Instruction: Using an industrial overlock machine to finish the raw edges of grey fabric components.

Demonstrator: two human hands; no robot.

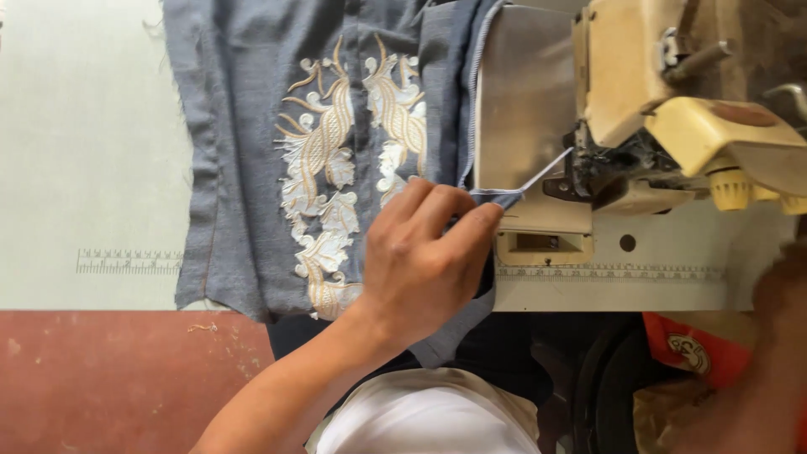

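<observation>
Head view, looking straight down at a sewing station. The left hand (424,256) reaches in from the lower left, its fingers (471,220) drawn together and pinching the end of a narrow grey fabric strip (538,175). The strip runs taut from the fingertips up and to the right, into the dark needle area of the cream-coloured sewing machine (672,101), which stands just right of this hand. Directly above the fingertips lies the machine's bare metal plate (521,92). To the left of and partly beneath the left hand spreads a grey garment (244,168) with cream and gold embroidery (336,168); its frayed edge lies well left of the hand on the pale green table (84,151). A printed ruler scale (126,261) marks the table surface far left of the hand, and a second scale (605,271) runs along the machine bed just right of the wrist. The right hand (782,294) appears only as a blurred shape at the right edge, near an orange cloth (693,349); whether its fingers are spread or closed cannot be told. Below the left forearm are a white garment (429,416) and the reddish floor (109,378).
</observation>
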